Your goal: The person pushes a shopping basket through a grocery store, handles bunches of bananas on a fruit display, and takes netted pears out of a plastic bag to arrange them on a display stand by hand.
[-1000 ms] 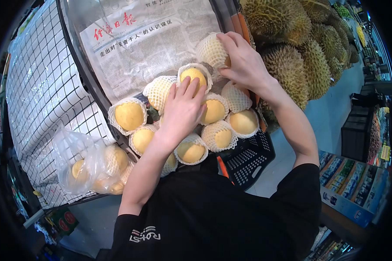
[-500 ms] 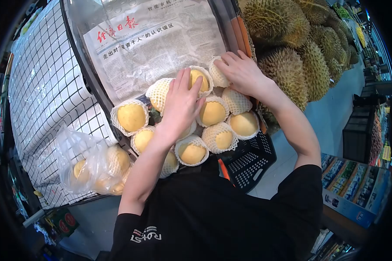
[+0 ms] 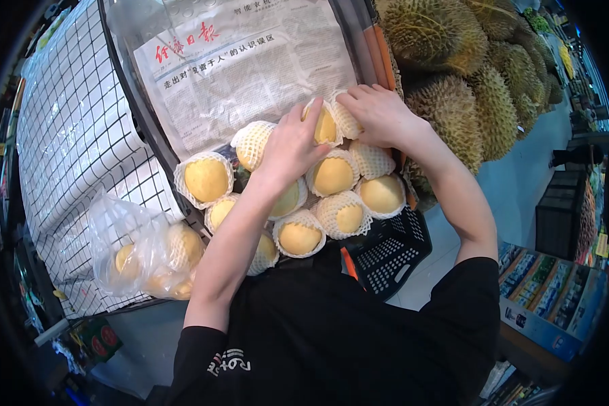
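My left hand [image 3: 293, 144] is closed round the side of a round yellow fruit [image 3: 325, 126] in a white foam net. Beside it my right hand [image 3: 377, 115] grips another netted yellow fruit [image 3: 347, 121], partly hidden by the fingers. Both fruits touch at the top of a cluster of several more netted fruits, among them one yellow fruit [image 3: 333, 175] just below. A netted fruit [image 3: 252, 144] lies left of my left hand. Behind the cluster, a printed newspaper [image 3: 243, 81] under clear plastic covers the sloping display.
A clear bag of fruit [image 3: 142, 250] lies at lower left by a white cloth with black grid lines [image 3: 81, 135]. Durians [image 3: 446, 111] are piled at right. A black perforated basket [image 3: 389, 250] sits below the display's right side. Boxed goods [image 3: 548, 291] stand at lower right.
My left hand has moved right and its fingers now reach round the top fruit, which has turned and shifted right against the neighbouring one. My right hand stays on its fruit, slightly lower.
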A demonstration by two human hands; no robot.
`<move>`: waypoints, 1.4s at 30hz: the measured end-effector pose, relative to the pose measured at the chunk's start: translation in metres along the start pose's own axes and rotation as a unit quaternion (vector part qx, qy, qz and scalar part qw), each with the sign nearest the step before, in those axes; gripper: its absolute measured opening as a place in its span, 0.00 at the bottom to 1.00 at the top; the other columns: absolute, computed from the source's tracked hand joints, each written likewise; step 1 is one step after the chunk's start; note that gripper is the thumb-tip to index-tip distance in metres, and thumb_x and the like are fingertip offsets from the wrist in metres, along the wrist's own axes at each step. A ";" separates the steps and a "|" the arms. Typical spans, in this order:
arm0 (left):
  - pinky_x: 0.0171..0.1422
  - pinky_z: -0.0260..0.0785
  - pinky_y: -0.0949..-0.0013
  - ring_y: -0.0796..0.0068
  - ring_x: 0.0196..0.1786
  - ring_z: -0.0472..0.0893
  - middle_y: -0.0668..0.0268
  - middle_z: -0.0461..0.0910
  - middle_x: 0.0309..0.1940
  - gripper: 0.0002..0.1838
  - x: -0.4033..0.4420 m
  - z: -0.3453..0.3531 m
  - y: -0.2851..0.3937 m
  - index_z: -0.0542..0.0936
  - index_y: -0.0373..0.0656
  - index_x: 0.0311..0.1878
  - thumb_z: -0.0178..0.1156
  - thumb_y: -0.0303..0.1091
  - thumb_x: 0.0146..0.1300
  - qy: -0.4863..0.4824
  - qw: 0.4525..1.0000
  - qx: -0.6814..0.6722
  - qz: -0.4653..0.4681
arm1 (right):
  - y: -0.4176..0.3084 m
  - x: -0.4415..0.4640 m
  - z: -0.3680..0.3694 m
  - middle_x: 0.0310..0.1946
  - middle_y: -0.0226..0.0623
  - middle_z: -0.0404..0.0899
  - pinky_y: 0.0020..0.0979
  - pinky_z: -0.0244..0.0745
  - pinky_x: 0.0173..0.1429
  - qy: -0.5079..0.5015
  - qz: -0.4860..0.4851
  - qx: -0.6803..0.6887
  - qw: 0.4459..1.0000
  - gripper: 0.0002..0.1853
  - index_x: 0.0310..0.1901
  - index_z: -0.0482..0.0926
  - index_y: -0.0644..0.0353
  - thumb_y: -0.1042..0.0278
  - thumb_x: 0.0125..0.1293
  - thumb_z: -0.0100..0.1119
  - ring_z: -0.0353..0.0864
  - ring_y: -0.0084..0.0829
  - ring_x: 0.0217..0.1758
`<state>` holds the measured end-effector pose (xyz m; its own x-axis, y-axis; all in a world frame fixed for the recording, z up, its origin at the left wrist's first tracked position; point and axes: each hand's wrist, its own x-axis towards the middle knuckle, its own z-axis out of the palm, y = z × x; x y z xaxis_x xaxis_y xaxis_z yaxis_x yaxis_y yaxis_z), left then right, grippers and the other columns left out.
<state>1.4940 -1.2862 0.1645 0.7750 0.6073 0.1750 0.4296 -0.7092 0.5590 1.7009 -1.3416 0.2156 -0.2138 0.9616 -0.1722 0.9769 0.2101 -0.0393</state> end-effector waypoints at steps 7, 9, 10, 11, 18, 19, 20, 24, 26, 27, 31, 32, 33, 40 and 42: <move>0.63 0.69 0.54 0.44 0.61 0.74 0.46 0.69 0.63 0.44 0.000 -0.005 0.001 0.60 0.39 0.74 0.70 0.35 0.56 -0.004 1.000 -0.024 0.019 | 0.001 -0.003 0.011 0.50 0.42 0.77 0.42 0.70 0.62 0.053 -0.020 -0.044 0.997 0.32 0.57 0.72 0.58 0.65 0.50 0.72 0.77 0.42 0.58; 0.64 0.69 0.53 0.44 0.62 0.73 0.46 0.68 0.64 0.44 0.000 0.000 0.003 0.60 0.39 0.74 0.70 0.35 0.56 -0.005 1.000 -0.012 0.021 | 0.000 -0.004 0.010 0.50 0.42 0.77 0.42 0.70 0.62 0.044 -0.015 -0.049 0.998 0.32 0.59 0.72 0.57 0.65 0.50 0.72 0.77 0.42 0.59; 0.65 0.69 0.54 0.43 0.61 0.73 0.45 0.68 0.64 0.44 -0.001 0.005 0.004 0.60 0.39 0.73 0.70 0.35 0.56 0.020 1.000 -0.002 0.024 | 0.000 -0.003 0.009 0.50 0.42 0.77 0.42 0.70 0.63 0.035 -0.011 -0.057 0.998 0.33 0.60 0.71 0.56 0.66 0.50 0.72 0.77 0.42 0.59; 0.65 0.68 0.54 0.42 0.61 0.73 0.45 0.68 0.64 0.44 -0.003 0.009 0.004 0.60 0.39 0.73 0.70 0.35 0.56 0.046 0.999 0.008 0.028 | 0.000 -0.003 0.010 0.50 0.42 0.77 0.42 0.70 0.63 0.036 -0.011 -0.057 0.998 0.33 0.60 0.71 0.56 0.66 0.50 0.72 0.77 0.42 0.59; 0.69 0.62 0.43 0.49 0.62 0.75 0.48 0.73 0.60 0.44 -0.004 -0.007 0.007 0.61 0.42 0.73 0.70 0.43 0.57 -0.012 0.991 0.132 0.005 | -0.002 -0.005 0.010 0.57 0.43 0.72 0.42 0.68 0.67 0.029 -0.011 -0.032 0.999 0.41 0.65 0.69 0.58 0.67 0.45 0.74 0.70 0.43 0.65; 0.70 0.60 0.40 0.51 0.61 0.76 0.50 0.74 0.59 0.44 -0.003 -0.012 0.008 0.61 0.43 0.74 0.69 0.45 0.57 -0.026 0.991 0.132 -0.006 | -0.003 -0.006 0.012 0.58 0.43 0.72 0.42 0.67 0.68 0.037 -0.009 -0.032 0.999 0.41 0.65 0.69 0.58 0.67 0.45 0.74 0.69 0.43 0.66; 0.71 0.58 0.37 0.53 0.61 0.77 0.52 0.75 0.58 0.44 -0.003 -0.015 0.009 0.61 0.44 0.74 0.69 0.47 0.58 -0.041 0.990 0.132 -0.017 | -0.003 -0.007 0.013 0.58 0.43 0.72 0.42 0.67 0.68 0.036 -0.007 -0.031 0.999 0.41 0.65 0.69 0.58 0.67 0.45 0.74 0.69 0.43 0.66; 0.73 0.56 0.36 0.54 0.61 0.77 0.55 0.75 0.61 0.43 -0.011 -0.023 0.007 0.61 0.44 0.74 0.68 0.48 0.59 -0.028 0.993 0.116 -0.007 | -0.010 -0.015 0.018 0.64 0.46 0.68 0.48 0.63 0.72 0.076 -0.002 -0.046 0.996 0.42 0.68 0.66 0.58 0.64 0.48 0.73 0.64 0.47 0.71; 0.74 0.54 0.37 0.53 0.63 0.76 0.54 0.74 0.64 0.41 -0.020 -0.033 0.007 0.64 0.43 0.73 0.67 0.47 0.60 0.003 0.996 0.084 0.000 | -0.017 -0.018 0.016 0.66 0.48 0.66 0.50 0.61 0.74 0.099 0.000 -0.054 0.994 0.43 0.69 0.65 0.57 0.63 0.50 0.72 0.62 0.48 0.73; 0.74 0.54 0.37 0.53 0.63 0.76 0.54 0.74 0.64 0.41 -0.026 -0.039 0.009 0.64 0.43 0.73 0.67 0.47 0.60 0.004 0.996 0.089 -0.007 | -0.022 -0.020 0.010 0.68 0.49 0.65 0.52 0.59 0.75 0.100 0.018 -0.043 0.994 0.42 0.70 0.64 0.57 0.62 0.52 0.72 0.61 0.48 0.74; 0.73 0.59 0.40 0.51 0.64 0.76 0.53 0.75 0.63 0.34 -0.079 -0.063 0.018 0.70 0.41 0.68 0.68 0.43 0.61 0.097 0.995 0.003 0.036 | -0.047 -0.024 -0.005 0.70 0.50 0.64 0.54 0.58 0.75 0.140 0.013 -0.021 0.990 0.38 0.70 0.65 0.56 0.61 0.58 0.68 0.60 0.48 0.75; 0.72 0.61 0.41 0.51 0.64 0.76 0.53 0.76 0.62 0.33 -0.096 -0.067 0.020 0.72 0.40 0.66 0.69 0.42 0.60 0.119 0.991 -0.040 0.056 | -0.055 -0.025 -0.005 0.68 0.49 0.66 0.54 0.59 0.74 0.166 0.000 -0.022 0.986 0.36 0.68 0.66 0.56 0.61 0.58 0.68 0.62 0.48 0.74; 0.72 0.61 0.41 0.51 0.64 0.76 0.53 0.76 0.62 0.33 -0.113 -0.073 0.021 0.72 0.40 0.66 0.69 0.42 0.60 0.123 0.991 -0.027 0.042 | -0.064 -0.023 -0.004 0.68 0.49 0.66 0.54 0.59 0.74 0.170 -0.016 -0.013 0.985 0.36 0.68 0.66 0.56 0.61 0.58 0.68 0.62 0.48 0.74; 0.62 0.72 0.58 0.52 0.57 0.80 0.55 0.79 0.58 0.28 -0.210 -0.098 0.016 0.75 0.37 0.64 0.69 0.34 0.61 0.048 0.975 -0.213 0.038 | -0.095 -0.013 0.002 0.69 0.49 0.65 0.54 0.55 0.76 0.106 0.029 -0.093 0.990 0.35 0.69 0.66 0.57 0.63 0.60 0.67 0.60 0.47 0.75; 0.61 0.72 0.59 0.53 0.56 0.80 0.55 0.80 0.57 0.28 -0.236 -0.098 0.012 0.75 0.37 0.63 0.69 0.34 0.61 0.031 0.969 -0.243 0.029 | -0.110 -0.014 -0.006 0.65 0.49 0.71 0.48 0.66 0.70 0.200 -0.023 -0.016 0.979 0.29 0.64 0.72 0.60 0.66 0.61 0.66 0.70 0.47 0.69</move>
<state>1.2708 -1.4032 0.2093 0.7551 0.6030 0.2573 0.1056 -0.4991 0.8601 1.5961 -1.3767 0.2284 -0.2470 0.9418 0.2282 0.9669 0.2550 -0.0061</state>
